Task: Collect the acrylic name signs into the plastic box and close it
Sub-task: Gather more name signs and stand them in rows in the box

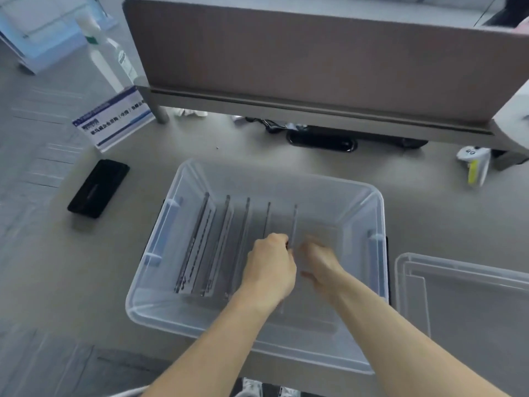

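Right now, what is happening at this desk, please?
A person is filing acrylic name signs upright into the clear plastic box. Both hands, left hand and right hand, set the newest sign on edge beside the others. One blue sign stands outside on the desk. The lid lies off, at the right.

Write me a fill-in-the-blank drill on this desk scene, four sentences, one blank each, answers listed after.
1. Both hands, the left hand and the right hand, reach into the clear plastic ____.
2. The acrylic signs inside the box stand on ____ in a row.
3. The lid lies on the desk to the ____ of the box.
4. One printed name sign stands outside the box, beyond the black ____ to the box's left.

Answers: box; edge; right; phone
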`<state>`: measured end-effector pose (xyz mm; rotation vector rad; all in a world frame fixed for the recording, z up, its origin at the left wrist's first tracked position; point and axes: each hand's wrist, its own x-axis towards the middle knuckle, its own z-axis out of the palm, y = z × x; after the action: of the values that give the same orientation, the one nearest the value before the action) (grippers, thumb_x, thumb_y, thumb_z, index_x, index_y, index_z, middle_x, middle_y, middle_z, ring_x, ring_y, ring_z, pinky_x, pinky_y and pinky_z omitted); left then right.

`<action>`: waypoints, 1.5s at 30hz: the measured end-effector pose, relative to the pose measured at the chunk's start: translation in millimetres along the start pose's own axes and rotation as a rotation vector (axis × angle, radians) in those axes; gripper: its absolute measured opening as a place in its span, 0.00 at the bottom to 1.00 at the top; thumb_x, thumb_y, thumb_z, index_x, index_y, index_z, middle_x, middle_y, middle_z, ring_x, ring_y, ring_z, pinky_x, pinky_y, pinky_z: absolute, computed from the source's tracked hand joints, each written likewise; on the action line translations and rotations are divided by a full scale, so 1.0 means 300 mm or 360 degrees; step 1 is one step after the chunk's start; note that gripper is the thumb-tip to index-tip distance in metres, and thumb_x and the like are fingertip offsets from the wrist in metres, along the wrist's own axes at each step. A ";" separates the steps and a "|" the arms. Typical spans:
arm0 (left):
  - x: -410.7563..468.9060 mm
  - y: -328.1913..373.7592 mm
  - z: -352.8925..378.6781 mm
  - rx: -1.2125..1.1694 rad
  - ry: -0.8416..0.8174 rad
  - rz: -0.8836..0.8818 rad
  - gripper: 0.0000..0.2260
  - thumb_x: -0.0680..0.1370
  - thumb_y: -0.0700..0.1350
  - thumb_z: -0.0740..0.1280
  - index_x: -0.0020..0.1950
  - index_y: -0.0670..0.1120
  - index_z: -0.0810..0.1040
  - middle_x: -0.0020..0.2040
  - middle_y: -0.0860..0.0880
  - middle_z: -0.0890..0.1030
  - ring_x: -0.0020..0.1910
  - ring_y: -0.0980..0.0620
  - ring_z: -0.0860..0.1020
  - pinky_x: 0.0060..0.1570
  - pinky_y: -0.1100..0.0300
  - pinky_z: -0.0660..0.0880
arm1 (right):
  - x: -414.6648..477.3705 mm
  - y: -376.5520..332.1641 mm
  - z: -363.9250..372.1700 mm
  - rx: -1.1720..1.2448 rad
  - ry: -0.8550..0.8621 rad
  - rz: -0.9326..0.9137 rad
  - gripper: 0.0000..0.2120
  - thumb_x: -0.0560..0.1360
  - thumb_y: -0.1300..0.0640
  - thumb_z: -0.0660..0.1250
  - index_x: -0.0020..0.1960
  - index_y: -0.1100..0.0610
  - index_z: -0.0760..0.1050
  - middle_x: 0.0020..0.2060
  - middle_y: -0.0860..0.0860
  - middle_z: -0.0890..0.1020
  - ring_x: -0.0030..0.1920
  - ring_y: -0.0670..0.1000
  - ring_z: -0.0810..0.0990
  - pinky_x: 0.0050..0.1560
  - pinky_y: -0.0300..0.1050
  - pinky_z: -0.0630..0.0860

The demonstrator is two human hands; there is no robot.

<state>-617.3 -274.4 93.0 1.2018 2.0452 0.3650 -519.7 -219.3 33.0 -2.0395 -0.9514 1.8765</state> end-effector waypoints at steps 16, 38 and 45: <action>0.049 -0.043 0.057 0.0155 0.0101 -0.0040 0.08 0.82 0.42 0.63 0.42 0.45 0.74 0.39 0.45 0.80 0.40 0.41 0.81 0.34 0.53 0.74 | 0.065 0.047 0.041 0.0066 -0.0194 0.0025 0.11 0.71 0.59 0.56 0.51 0.50 0.70 0.52 0.52 0.78 0.46 0.53 0.76 0.46 0.47 0.76; -0.151 0.114 -0.651 -0.0604 0.0487 0.0221 0.14 0.80 0.54 0.68 0.63 0.51 0.83 0.54 0.56 0.86 0.52 0.58 0.84 0.54 0.51 0.83 | -0.482 -0.501 -0.043 0.0044 0.0018 -0.1174 0.20 0.81 0.53 0.63 0.72 0.50 0.69 0.70 0.51 0.72 0.64 0.49 0.72 0.69 0.52 0.69; -0.132 -0.040 -1.272 -0.0906 0.0975 0.0117 0.14 0.80 0.53 0.68 0.64 0.50 0.78 0.59 0.55 0.82 0.54 0.56 0.81 0.54 0.55 0.82 | -0.720 -0.883 0.274 -0.0073 -0.0309 -0.1568 0.26 0.77 0.43 0.66 0.73 0.46 0.67 0.70 0.48 0.71 0.70 0.48 0.71 0.72 0.56 0.68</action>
<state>-883.2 -271.0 369.9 0.8644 2.1510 1.3858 -676.4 -162.8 342.7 -1.0302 -1.6428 1.4665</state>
